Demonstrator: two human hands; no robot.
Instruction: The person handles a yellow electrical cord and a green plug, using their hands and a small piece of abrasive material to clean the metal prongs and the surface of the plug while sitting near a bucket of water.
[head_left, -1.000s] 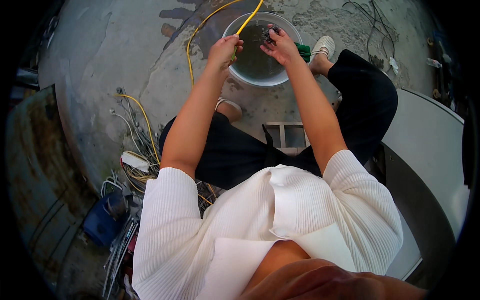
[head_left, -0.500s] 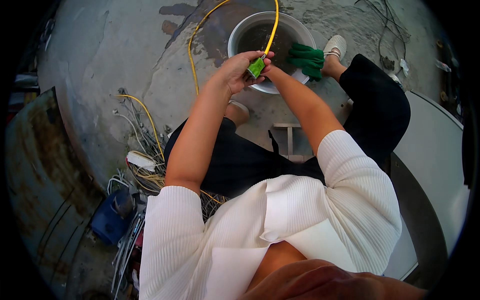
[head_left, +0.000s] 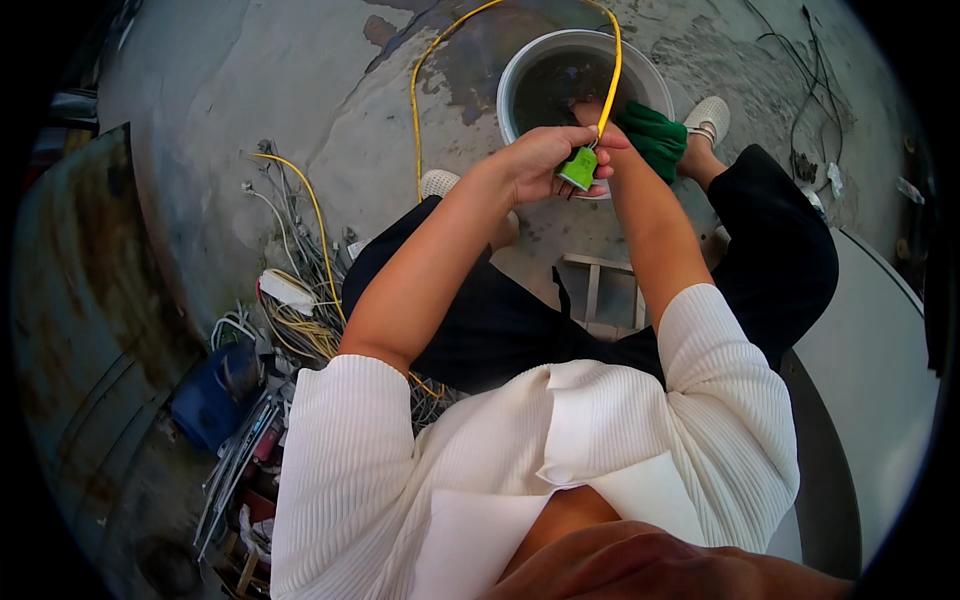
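My left hand is closed on a bright green plug, its metal pins pointing down toward me. From the plug a yellow cable arches up and over the wide round basin, which holds dark, murky water. My right hand reaches past the plug into the basin, at or in the water. My left hand and the cable cover part of it, and its fingers do not show clearly. A dark green cloth glove or pair of gloves hangs over the basin's right rim, beside my right forearm.
A tangle of cables with a white power strip lies left of my legs. Behind it are a blue container and thin metal rods. A low wooden frame stands between my feet. Black wires lie at far right.
My right hand has moved away from the plug and forward into the basin. My left hand keeps its hold on the plug. The whole view has shifted, placing the basin farther right.
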